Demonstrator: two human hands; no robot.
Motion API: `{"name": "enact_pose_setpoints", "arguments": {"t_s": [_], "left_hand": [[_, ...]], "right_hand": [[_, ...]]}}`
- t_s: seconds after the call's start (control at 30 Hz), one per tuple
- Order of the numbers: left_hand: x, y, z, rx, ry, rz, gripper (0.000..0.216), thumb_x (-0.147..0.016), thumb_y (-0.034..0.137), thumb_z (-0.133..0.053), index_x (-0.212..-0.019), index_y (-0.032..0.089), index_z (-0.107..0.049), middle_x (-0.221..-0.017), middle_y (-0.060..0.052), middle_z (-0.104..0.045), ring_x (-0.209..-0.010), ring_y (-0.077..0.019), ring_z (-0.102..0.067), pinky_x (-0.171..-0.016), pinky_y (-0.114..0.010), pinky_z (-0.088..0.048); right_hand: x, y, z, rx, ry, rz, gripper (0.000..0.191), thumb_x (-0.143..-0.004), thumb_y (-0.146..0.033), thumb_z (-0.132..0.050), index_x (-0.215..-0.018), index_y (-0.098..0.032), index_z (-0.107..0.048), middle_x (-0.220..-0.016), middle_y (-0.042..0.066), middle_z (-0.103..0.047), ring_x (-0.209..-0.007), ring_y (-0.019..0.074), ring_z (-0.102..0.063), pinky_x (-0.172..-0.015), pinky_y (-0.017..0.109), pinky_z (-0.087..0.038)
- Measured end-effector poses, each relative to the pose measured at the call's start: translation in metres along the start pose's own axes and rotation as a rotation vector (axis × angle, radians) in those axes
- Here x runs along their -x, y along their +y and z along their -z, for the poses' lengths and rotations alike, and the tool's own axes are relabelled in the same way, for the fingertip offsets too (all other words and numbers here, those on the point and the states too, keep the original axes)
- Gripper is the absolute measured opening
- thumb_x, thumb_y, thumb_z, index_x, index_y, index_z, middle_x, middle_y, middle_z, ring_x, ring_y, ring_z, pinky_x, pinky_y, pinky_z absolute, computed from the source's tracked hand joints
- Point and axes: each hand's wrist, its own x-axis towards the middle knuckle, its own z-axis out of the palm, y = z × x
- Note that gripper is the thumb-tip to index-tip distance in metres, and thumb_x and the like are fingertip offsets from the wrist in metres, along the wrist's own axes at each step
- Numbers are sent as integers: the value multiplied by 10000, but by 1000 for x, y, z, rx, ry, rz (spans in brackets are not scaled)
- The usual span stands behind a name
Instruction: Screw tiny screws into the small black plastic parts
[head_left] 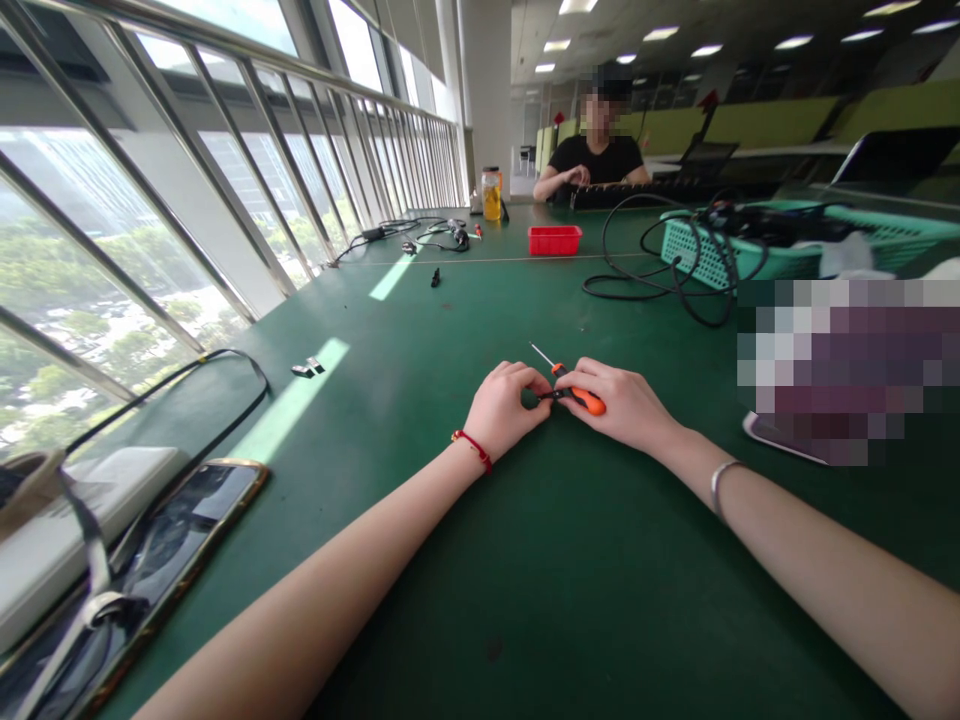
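My right hand is closed around a screwdriver with an orange and black handle; its thin metal shaft points up and to the left, away from me. Close beside it, my left hand pinches a small black part between thumb and fingertips. The fingertips of both hands meet at this part, and its exact kind is too small to tell. Both hands are held over the middle of the green table.
Left lie a phone, a white box, a black cable and small metal-and-black pieces. Farther back are a red tray, a bottle and a teal basket with cables. A person sits at the far end.
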Motion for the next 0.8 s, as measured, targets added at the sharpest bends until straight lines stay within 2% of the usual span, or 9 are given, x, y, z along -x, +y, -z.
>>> {"name": "enact_pose_setpoints", "arguments": {"t_s": [0.47,0.8], "left_hand": [[1,3,1,-62,-29,-8,119,-739,156,-593,-793,192,-693,-822,-24,-662,-807,-174,-555,-781,-307,-476],[1,-2,1,36,-20,39,117,-741,181,-623,-808,195,-718,-840,-19,-684,-822,-166,-590,-791,-303,-484]], "right_hand": [[0,2,-2,-45,-10,-19,183,-847,-289,-523,-981,-238,-637,-910,27,-607,-745,153,-601,-640,258,-459],[0,4,-3,-59,-26,-33,178,-849,-291,-525,-973,-244,-644,-930,26,-607,-766,154,-603,-645,256,-454]]}}
